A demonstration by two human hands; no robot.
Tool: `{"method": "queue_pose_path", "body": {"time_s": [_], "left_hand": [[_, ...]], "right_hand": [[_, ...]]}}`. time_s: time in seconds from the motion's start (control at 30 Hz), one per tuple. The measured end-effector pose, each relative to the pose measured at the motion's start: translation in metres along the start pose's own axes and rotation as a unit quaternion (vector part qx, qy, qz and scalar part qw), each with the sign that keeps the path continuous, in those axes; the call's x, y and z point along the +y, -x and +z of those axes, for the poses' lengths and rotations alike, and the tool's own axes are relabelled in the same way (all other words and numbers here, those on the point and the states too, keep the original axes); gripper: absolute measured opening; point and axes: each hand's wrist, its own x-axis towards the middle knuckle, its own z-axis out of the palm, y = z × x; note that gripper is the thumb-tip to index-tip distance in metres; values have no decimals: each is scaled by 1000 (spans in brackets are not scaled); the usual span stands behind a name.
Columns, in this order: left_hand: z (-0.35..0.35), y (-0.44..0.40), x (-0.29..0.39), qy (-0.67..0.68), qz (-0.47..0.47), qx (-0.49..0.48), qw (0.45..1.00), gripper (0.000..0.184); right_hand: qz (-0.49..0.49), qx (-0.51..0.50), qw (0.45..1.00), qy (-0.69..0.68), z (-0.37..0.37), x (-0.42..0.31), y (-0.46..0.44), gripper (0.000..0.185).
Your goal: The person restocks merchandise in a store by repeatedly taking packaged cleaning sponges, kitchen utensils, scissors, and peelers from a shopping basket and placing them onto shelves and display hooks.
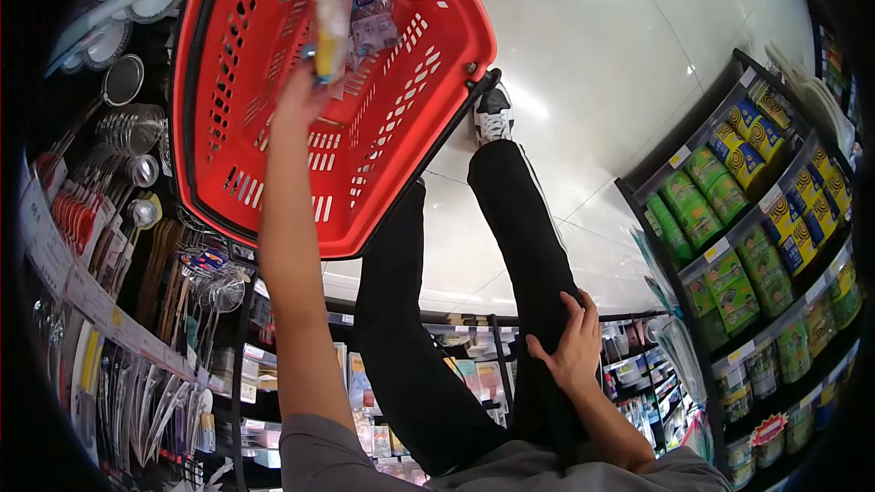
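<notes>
My left hand [303,94] reaches into a red shopping basket [351,232], its fingers closed at the lower end of a white and yellow package [332,27]. Motion blurs both the hand and the package. Beside it in the basket lie small clear and blue packages [373,23]. Lower right, my right hand [571,344] rests on the black trouser leg near the knee, thumb and fingers spread, holding nothing.
Kitchen utensils [137,141] hang on a rack along the left side. Shelves at the right hold green packs [720,182] and yellow-blue packs [743,137]. Below the legs stand more stocked shelves [478,342]. A black and white shoe [493,117] stands on the shiny tiled floor [583,64].
</notes>
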Motion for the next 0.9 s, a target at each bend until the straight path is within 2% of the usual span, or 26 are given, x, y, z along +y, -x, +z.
{"method": "queue_pose_path", "body": {"time_s": [0.13, 0.23, 0.3, 0.33, 0.4, 0.5, 0.57, 0.6, 0.73, 0.8, 0.9], "left_hand": [[38, -34, -43, -77, -44, 11, 996, 26], [52, -69, -60, -9, 7, 38, 999, 26], [40, -101, -73, 96, 43, -7, 994, 27], [42, -109, -75, 89, 59, 49, 993, 25], [31, -111, -76, 75, 89, 45, 992, 26], [28, -103, -77, -50, 194, 29, 979, 27], [40, -104, -68, 154, 24, 143, 977, 27], [32, -109, -74, 181, 42, 103, 977, 33], [61, -95, -65, 132, 21, 136, 982, 31], [65, -98, -69, 199, 82, 122, 969, 34], [74, -104, -69, 189, 115, 58, 974, 37]], "right_hand": [[-2, 2, 1000, -15, -1, 0, -2, 77], [7, 1, 1000, -13, -2, -2, -2, 77], [10, -2, 1000, -12, -4, -2, -4, 77], [11, 0, 1000, -18, -4, -2, -5, 77], [14, 1, 1000, -27, -4, -3, -5, 77], [25, -3, 999, -24, -8, -2, -8, 76], [21, -3, 999, -26, -9, -2, -8, 76], [24, -8, 999, -27, -8, -2, -6, 76], [11, 9, 1000, -27, -6, -2, -9, 76], [8, 10, 1000, -27, -8, -3, -7, 76], [23, -4, 1000, -18, -10, -4, -8, 76]]}}
